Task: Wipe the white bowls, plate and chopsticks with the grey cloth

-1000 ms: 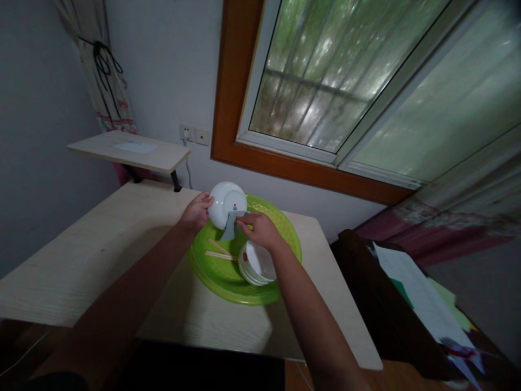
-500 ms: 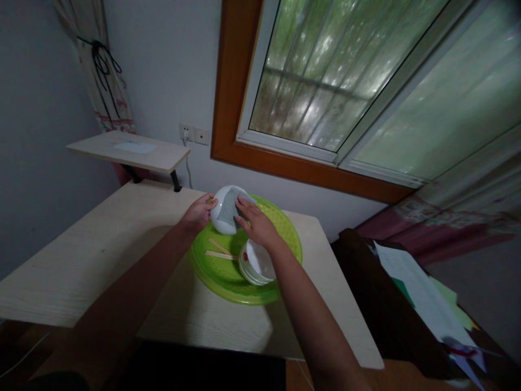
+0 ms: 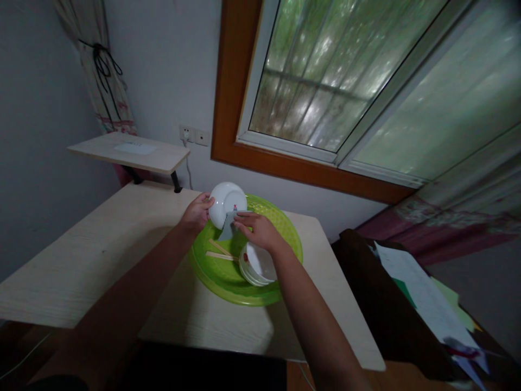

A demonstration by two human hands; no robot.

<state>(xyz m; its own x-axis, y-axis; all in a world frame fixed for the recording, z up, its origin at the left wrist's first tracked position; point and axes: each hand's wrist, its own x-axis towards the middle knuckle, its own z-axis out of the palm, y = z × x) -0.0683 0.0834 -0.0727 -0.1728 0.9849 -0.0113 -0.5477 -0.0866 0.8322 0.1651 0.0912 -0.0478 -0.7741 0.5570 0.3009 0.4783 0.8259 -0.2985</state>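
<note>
My left hand [image 3: 196,212] grips the rim of a white bowl [image 3: 225,201], held tilted on edge with its underside toward me, above a green plastic basin [image 3: 285,239]. My right hand [image 3: 257,230] pinches a grey cloth [image 3: 228,227] against the bowl's lower edge. Inside the basin lie a stack of white bowls [image 3: 256,265] just under my right wrist and wooden chopsticks [image 3: 220,252] to their left.
The basin sits on a light wooden table [image 3: 101,244] below a window [image 3: 325,81]. A small shelf [image 3: 130,152] juts from the wall at the left. A dark cabinet with papers [image 3: 415,293] stands to the right of the table.
Half a second ago the cloth lay pressed over the bowl's face; my right hand has drawn it down to the bowl's lower edge. The bowl has tipped slightly.
</note>
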